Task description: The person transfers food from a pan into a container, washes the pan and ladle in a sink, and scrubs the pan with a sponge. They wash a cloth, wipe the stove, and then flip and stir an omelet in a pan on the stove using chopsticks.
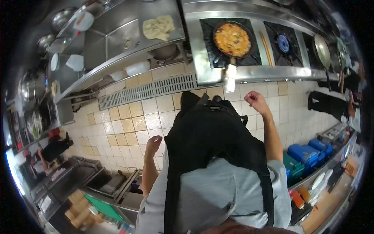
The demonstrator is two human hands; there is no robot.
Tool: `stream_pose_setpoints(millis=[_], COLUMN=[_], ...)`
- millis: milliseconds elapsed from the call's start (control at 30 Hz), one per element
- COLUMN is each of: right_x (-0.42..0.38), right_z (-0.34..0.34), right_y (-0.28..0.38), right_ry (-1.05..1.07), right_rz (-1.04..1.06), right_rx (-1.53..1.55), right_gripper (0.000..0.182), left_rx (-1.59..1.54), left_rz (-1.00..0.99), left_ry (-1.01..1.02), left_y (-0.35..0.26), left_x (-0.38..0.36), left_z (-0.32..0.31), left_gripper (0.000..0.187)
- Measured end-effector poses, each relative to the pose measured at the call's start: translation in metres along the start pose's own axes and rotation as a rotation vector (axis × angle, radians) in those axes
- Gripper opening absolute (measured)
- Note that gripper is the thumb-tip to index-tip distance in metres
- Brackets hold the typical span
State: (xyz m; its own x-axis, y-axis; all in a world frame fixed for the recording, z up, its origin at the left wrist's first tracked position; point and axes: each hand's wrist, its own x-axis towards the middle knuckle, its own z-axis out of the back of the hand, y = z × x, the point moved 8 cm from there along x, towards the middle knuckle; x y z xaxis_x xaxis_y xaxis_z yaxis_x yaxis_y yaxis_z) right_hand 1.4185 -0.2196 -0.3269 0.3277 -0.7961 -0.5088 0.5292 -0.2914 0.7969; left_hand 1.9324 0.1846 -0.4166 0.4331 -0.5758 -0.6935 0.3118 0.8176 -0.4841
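My left hand (154,143) hangs low at my left side over the tiled floor, its fingers curled together with nothing visible in them. My right hand (255,101) is raised at my right front, near the stove, its fingers loosely curled in and holding nothing I can see. It touches nothing. Ahead of it, a frying pan (215,40) sits on the left burner, filled with an orange-yellow food mixture (232,39). The pan's handle, wrapped in something white or foil-like (230,78), sticks out over the stove's front edge toward me.
Chopsticks (267,48) lie between burners; a blue flame (283,43) burns at the middle one. A wide pan (322,51) stands farther right. Left are a steel sink (115,43) and cloth (158,28). A drain grate (148,90) crosses the floor. Other people stand at both sides.
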Motion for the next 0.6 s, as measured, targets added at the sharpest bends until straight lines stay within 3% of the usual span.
stream_pose_setpoints(millis=[67,167,233,300,333,433,467,500,533,567,600], right_x=[0.012,0.021,0.027,0.021,0.029,0.032,0.034,0.039,0.043,0.046,0.037], right_z=[-0.022,-0.038,-0.049,-0.056,-0.061,-0.086,-0.092,-0.097,-0.1,-0.104,-0.101], right_y=[0.0,0.015,0.031,0.054,0.045,0.073,0.077,0.078,0.069,0.064,0.073], right_ry=[-0.045,-0.076,-0.015,-0.07,-0.038,0.053,0.042,0.025,-0.032,-0.074,-0.129], right_rz=[0.11,0.08,0.116,-0.086,-0.106,-0.107,-0.102,-0.095,-0.099,-0.102,-0.133], right_rx=[-0.017,0.186,0.277,0.492,0.539,0.797,0.821,0.845,0.83,0.815,0.865], right_gripper=[0.004,0.005,0.012,0.022,0.033,0.037,0.039,0.04,0.039,0.038,0.033], left_rx=[-0.003,0.032,-0.099,-0.029,-0.047,-0.167,-0.097,-0.251,-0.393,-0.539,-0.885], left_rz=[-0.034,-0.158,-0.112,-0.084,-0.098,-0.043,-0.208,-0.152,-0.082,0.019,-0.063], left_ry=[0.102,0.085,0.018,-0.005,-0.005,0.041,0.075,0.105,0.132,0.142,0.296], left_y=[-0.013,-0.027,-0.054,-0.063,-0.055,-0.021,0.004,0.067,0.002,0.033,0.02], left_x=[0.01,0.017,0.005,-0.001,0.002,0.009,0.027,0.053,0.006,0.016,0.005], left_z=[0.001,0.01,0.023,0.031,0.029,0.017,0.009,-0.017,0.0,-0.015,-0.015], left_gripper=[0.037,0.039,0.039,0.04,0.041,0.042,0.042,0.04,0.038,0.036,0.037])
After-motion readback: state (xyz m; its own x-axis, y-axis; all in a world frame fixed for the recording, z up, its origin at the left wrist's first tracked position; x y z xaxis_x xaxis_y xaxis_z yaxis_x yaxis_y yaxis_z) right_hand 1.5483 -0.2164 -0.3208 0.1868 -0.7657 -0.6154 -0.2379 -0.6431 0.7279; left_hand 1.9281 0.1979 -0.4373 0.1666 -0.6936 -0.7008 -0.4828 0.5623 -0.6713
